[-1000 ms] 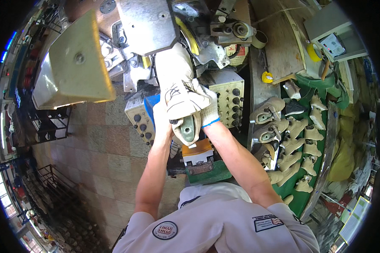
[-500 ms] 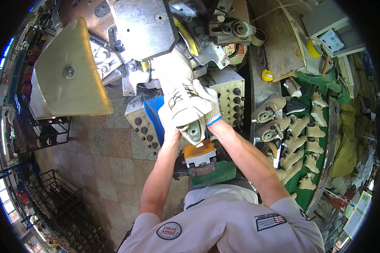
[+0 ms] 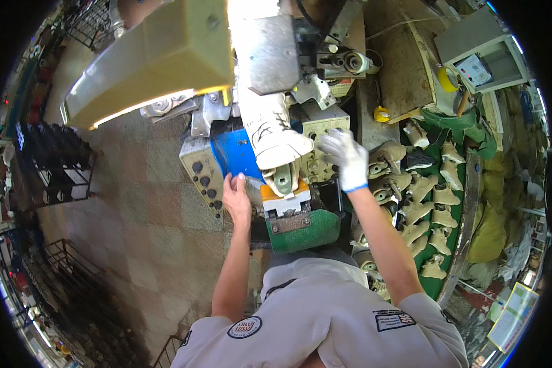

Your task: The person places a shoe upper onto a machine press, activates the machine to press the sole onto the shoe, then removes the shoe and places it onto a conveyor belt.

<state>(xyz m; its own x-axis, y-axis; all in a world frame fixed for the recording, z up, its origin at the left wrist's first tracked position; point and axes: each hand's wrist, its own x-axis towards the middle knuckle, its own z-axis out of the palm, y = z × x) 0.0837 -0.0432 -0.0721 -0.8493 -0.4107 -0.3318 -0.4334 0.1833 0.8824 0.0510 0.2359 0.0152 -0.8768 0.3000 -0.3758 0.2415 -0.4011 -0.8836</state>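
Note:
A white shoe upper with dark lines [image 3: 277, 142] sits on a shoe last [image 3: 282, 178], toe end under the machine's metal plate [image 3: 272, 55]. The last's heel end rests against an orange-and-white block [image 3: 285, 197]. Neither hand is on the shoe. My bare left hand [image 3: 237, 197] is open, its fingertips at the lower edge of the blue panel [image 3: 234, 153]. To the right of the shoe, my right hand [image 3: 346, 156] in a white glove is raised and open, fingers apart, in front of the control box with dark knobs [image 3: 319, 126].
A yellowish machine cover [image 3: 159, 52] overhangs the upper left. Below the block is a green rounded guard [image 3: 303, 232]. Several beige shoe uppers on lasts [image 3: 417, 208] stand on the green rack at right. A wooden board [image 3: 405, 67] and grey box [image 3: 481, 55] lie beyond.
Both hands have let go of the shoe; the right moved right, the left down and left. The shoe stays in the machine. My view has shifted, and the yellowish cover now appears farther right.

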